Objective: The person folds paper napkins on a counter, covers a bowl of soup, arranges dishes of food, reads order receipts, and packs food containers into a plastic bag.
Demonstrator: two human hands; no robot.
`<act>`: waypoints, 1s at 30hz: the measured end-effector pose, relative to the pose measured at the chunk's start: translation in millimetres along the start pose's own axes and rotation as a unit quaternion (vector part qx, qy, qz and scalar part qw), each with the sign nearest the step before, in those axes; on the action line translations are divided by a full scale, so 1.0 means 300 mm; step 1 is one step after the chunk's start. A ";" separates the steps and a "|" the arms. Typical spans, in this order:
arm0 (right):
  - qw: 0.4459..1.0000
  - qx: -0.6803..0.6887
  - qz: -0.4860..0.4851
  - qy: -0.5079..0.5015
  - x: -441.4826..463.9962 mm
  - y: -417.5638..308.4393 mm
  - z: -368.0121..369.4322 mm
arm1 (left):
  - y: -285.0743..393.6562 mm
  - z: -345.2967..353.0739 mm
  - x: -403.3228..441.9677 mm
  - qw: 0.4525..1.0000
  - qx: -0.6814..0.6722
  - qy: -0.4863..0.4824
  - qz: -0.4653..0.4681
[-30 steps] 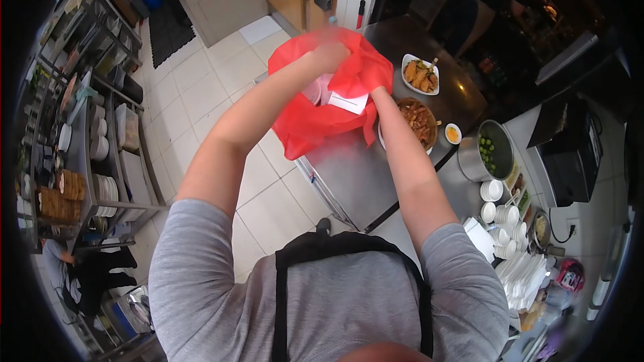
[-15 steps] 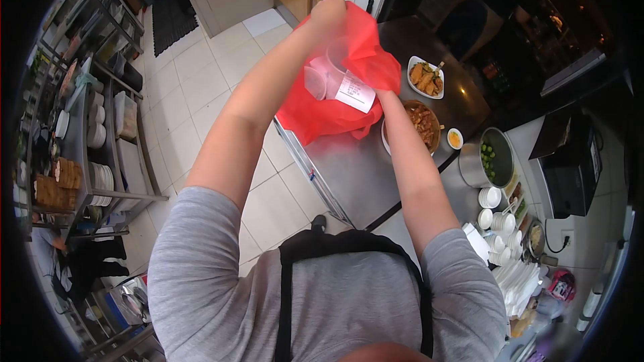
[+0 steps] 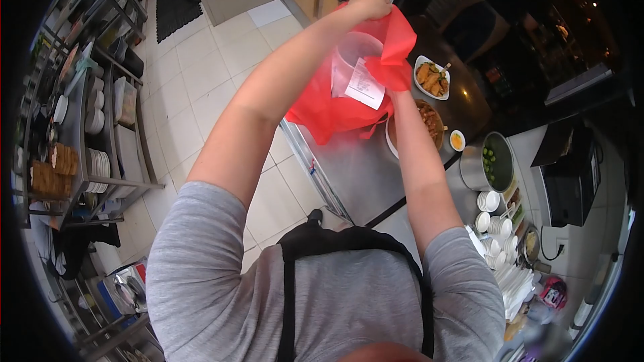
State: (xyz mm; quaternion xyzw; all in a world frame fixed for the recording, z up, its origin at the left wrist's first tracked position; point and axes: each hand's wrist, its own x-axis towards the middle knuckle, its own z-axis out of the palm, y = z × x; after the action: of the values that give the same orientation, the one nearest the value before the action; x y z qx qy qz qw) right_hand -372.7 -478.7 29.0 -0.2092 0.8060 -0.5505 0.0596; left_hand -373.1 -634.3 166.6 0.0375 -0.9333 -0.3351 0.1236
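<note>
A red bag [image 3: 315, 110] stands at the edge of the steel counter, its mouth held up. My left hand [image 3: 371, 3] is closed on the bag's upper rim at the far side. Inside sits a round translucent plastic container [image 3: 359, 45]. A white printed receipt [image 3: 365, 85] hangs over the front of the bag. My right hand [image 3: 397, 91] is at the bag's right side, mostly covered by the red material, so its fingers are hidden. Beside my right forearm is a large bowl of brown food [image 3: 429, 120], partly blocked by the arm.
On the steel counter [image 3: 355, 177] are a white dish of fried pieces [image 3: 433, 79] and a small cup with yellow filling [image 3: 457, 140]. A metal pot of greens [image 3: 486, 162] and stacked white cups [image 3: 500, 226] stand right. Shelving with plates [image 3: 98, 171] is left.
My left hand has moved right with the bag's rim, and the bag's mouth has shifted so more of the container shows. The receipt has moved slightly right and tilted more.
</note>
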 end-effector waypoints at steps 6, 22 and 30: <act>0.993 -0.088 -0.075 0.000 0.050 0.057 -0.042 | -0.005 -0.005 -0.010 1.000 0.007 0.013 -0.007; 0.953 0.302 0.009 -0.001 -0.018 0.272 0.013 | -0.056 -0.052 -0.168 0.990 0.120 -0.019 0.067; 0.961 0.105 0.065 -0.247 -1.021 -0.105 -0.684 | -0.014 -0.129 -0.648 0.990 -0.072 0.121 -0.006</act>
State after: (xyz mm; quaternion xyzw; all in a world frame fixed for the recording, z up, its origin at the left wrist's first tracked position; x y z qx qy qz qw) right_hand -153.8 -187.9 95.8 -0.2787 0.7160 -0.5580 0.3137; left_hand -175.4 -631.6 152.8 0.0739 -0.8847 -0.3951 0.2359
